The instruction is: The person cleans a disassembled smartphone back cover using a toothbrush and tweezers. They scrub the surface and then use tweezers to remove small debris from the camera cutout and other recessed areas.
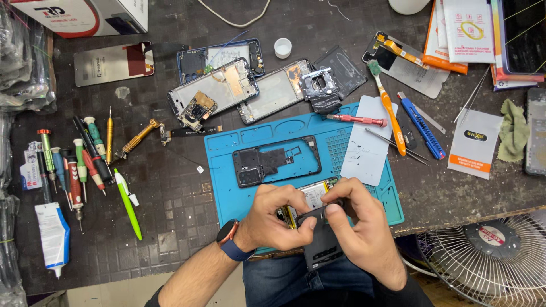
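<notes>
Gripping an opened smartphone (314,219) over the near edge of the blue repair mat (227,187), the left hand (273,219) pinches one side while the right hand (358,227) closes its thumb and fingers on the dark lower part. Prying evenly with gentle pressure, clear of the exposed battery, seems wise. Beyond lie a black midframe (276,162), dismantled phones, an orange toothbrush (389,111) and screwdrivers (74,162) on the dark, cluttered desk (159,210); a fan (489,261) stands below.

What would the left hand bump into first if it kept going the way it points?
The left hand points up and right, so it would first meet the right hand, just across the opened phone both hold. Depth is hard to judge.
</notes>
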